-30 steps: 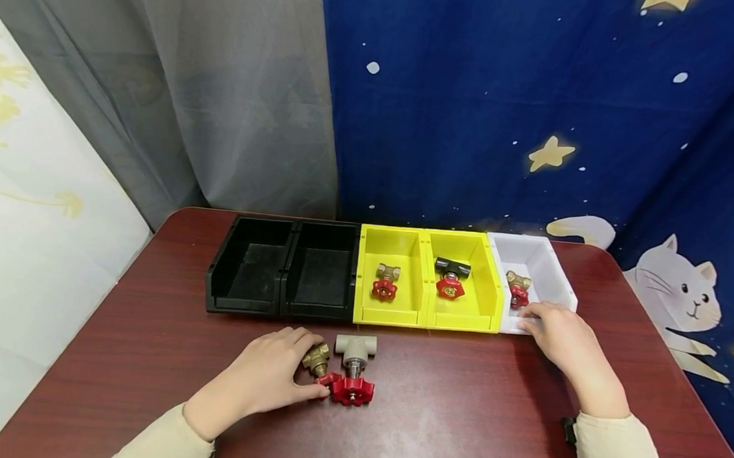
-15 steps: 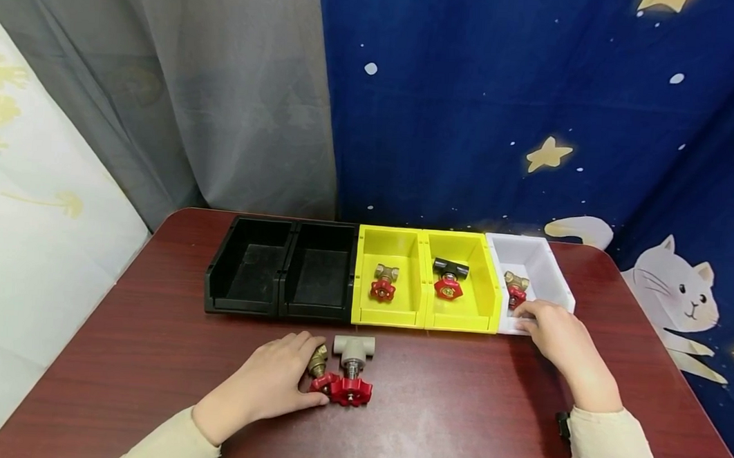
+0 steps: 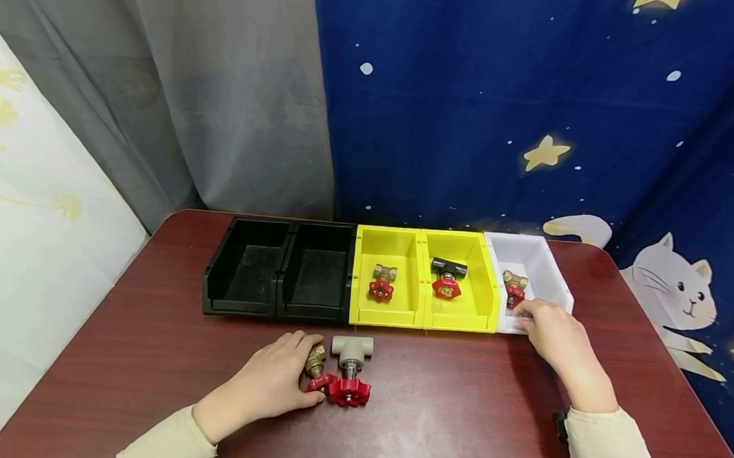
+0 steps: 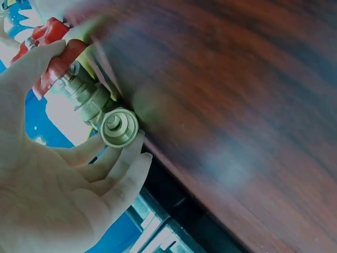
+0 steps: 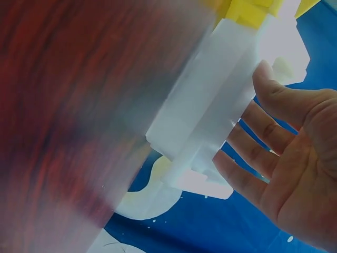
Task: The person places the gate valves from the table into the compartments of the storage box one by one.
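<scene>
A brass valve (image 3: 315, 361) with a red handwheel stands on the table in my left hand (image 3: 268, 379). In the left wrist view, that hand's thumb lies on the red handwheel (image 4: 61, 66) and its fingers reach behind the brass body (image 4: 92, 100). Just right of it, a grey tee-shaped valve (image 3: 352, 356) has its red handwheel close against the first. My right hand (image 3: 557, 339) is at the low front of the white bin (image 3: 548, 280), its fingertips over the edge. Inside that bin lies another brass valve (image 3: 515, 284), near those fingers; the right wrist view shows them extended, gripping nothing visible.
Two black bins (image 3: 275, 311), two yellow bins (image 3: 424, 320) and the white one form a row along the back. A brass valve (image 3: 383, 282) is in the left yellow bin, a black-bodied valve (image 3: 448, 275) in the right one. Curtains hang behind the table (image 3: 444, 427).
The left thumb has shifted slightly, and more of the held valve's red handwheel shows. The right hand stays at the white bin. The head view has drifted a little.
</scene>
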The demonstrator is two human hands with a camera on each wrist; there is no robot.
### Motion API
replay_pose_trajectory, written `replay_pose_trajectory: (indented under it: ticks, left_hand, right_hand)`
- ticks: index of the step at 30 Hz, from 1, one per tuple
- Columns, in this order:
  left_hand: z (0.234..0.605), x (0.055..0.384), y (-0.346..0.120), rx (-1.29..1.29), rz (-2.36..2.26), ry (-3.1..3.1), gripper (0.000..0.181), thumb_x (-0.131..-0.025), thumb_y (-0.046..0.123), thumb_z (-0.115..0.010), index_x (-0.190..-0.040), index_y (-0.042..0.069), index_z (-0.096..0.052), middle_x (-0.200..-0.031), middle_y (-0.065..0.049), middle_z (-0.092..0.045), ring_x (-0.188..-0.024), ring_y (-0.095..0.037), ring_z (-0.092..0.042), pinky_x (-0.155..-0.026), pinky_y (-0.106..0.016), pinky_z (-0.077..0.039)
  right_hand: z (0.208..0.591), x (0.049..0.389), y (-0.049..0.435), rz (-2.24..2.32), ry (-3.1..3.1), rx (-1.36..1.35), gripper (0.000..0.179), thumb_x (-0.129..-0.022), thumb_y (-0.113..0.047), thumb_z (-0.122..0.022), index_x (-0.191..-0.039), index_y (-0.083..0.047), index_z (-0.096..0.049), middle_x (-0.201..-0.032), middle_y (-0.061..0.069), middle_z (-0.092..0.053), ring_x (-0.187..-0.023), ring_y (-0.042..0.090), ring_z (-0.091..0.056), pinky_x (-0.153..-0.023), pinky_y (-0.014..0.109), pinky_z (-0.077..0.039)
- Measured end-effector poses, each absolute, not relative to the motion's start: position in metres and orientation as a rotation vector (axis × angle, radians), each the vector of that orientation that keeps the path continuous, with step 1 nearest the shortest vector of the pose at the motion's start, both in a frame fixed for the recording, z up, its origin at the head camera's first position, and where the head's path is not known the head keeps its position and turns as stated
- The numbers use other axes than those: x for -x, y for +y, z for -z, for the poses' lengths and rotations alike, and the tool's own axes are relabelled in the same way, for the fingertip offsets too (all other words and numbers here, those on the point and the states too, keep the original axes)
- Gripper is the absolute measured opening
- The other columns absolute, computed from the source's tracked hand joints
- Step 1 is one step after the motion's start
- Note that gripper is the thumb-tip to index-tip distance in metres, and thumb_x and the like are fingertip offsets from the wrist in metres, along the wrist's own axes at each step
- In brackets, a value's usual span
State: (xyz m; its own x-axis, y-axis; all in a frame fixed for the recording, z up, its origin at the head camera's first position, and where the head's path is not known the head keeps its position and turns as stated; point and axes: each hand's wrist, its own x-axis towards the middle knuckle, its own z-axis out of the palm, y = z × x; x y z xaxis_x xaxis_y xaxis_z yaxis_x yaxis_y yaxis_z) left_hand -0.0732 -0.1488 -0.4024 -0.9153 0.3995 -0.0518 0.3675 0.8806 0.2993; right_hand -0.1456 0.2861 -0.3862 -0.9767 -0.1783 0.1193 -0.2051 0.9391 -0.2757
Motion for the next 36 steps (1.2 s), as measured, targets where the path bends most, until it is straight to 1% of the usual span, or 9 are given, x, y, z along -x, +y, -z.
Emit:
replay_pose_trajectory:
  ticks: [5, 7, 14, 18, 22, 29, 36]
  left_hand:
    - [0.403, 0.074, -0.149, -0.572, -0.492, 2.92, 0.082, -0.067, 0.043, -0.089, -0.13, 0.001, -0.057, -0.108, -0.005, -0.057, -0.102, -0.022, -0.054, -0.082, -0.043, -0.053]
    - [0.403, 0.074, -0.149, -0.568, -0.512, 2.913, 0.081, -0.066, 0.043, -0.089, -0.129, 0.002, -0.058, -0.105, -0.003, -0.056, -0.101, -0.021, -0.053, -0.08, -0.042, -0.053]
    - [0.403, 0.074, -0.15, -0.534, -0.551, 2.921, 0.08, -0.065, 0.043, -0.09, -0.128, 0.005, -0.058, -0.107, -0.003, -0.057, -0.103, -0.022, -0.058, -0.081, -0.045, -0.054]
    - [0.402, 0.072, -0.152, -0.539, -0.552, 2.961, 0.08, -0.064, 0.044, -0.09, -0.128, 0.007, -0.059, -0.108, -0.002, -0.057, -0.103, -0.021, -0.058, -0.08, -0.045, -0.055]
    - [0.397, 0.073, -0.154, -0.597, -0.554, 3.037, 0.083, -0.063, 0.043, -0.091, -0.13, 0.008, -0.057, -0.112, -0.001, -0.057, -0.105, -0.019, -0.057, -0.08, -0.041, -0.056]
    - [0.384, 0.079, -0.159, -0.715, -0.55, 3.145, 0.085, -0.063, 0.038, -0.093, -0.134, 0.009, -0.056, -0.118, -0.003, -0.058, -0.11, -0.02, -0.056, -0.083, -0.04, -0.056]
    - [0.373, 0.091, -0.161, -0.846, -0.539, 3.212, 0.086, -0.062, 0.036, -0.094, -0.134, 0.008, -0.056, -0.108, 0.001, -0.054, -0.1, -0.016, -0.053, -0.074, -0.034, -0.055]
  right_hand:
    - [0.386, 0.146, 0.286, -0.447, -3.004, -0.298, 0.008, -0.086, -0.007, -0.075, -0.093, -0.006, -0.073, -0.097, 0.017, -0.069, -0.083, 0.035, -0.063, -0.075, 0.059, -0.051]
    - [0.385, 0.146, 0.286, -0.446, -3.008, -0.294, 0.008, -0.086, -0.007, -0.076, -0.093, -0.006, -0.073, -0.097, 0.017, -0.069, -0.083, 0.035, -0.063, -0.075, 0.059, -0.051]
    - [0.385, 0.146, 0.286, -0.448, -3.022, -0.291, 0.008, -0.087, -0.008, -0.075, -0.094, -0.006, -0.072, -0.097, 0.018, -0.069, -0.084, 0.036, -0.062, -0.075, 0.06, -0.05]
    - [0.386, 0.146, 0.286, -0.446, -3.016, -0.293, 0.008, -0.087, -0.007, -0.075, -0.094, -0.006, -0.073, -0.097, 0.017, -0.069, -0.085, 0.035, -0.062, -0.076, 0.059, -0.051]
    - [0.386, 0.147, 0.287, -0.448, -3.015, -0.301, 0.009, -0.086, -0.007, -0.075, -0.094, -0.006, -0.072, -0.097, 0.018, -0.069, -0.085, 0.035, -0.062, -0.076, 0.059, -0.051]
    - [0.386, 0.146, 0.287, -0.449, -3.013, -0.304, 0.009, -0.086, -0.007, -0.075, -0.094, -0.006, -0.073, -0.097, 0.018, -0.069, -0.085, 0.035, -0.063, -0.076, 0.059, -0.051]
    - [0.386, 0.146, 0.287, -0.451, -3.018, -0.301, 0.008, -0.086, -0.008, -0.075, -0.094, -0.007, -0.073, -0.097, 0.017, -0.069, -0.085, 0.035, -0.062, -0.076, 0.059, -0.051]
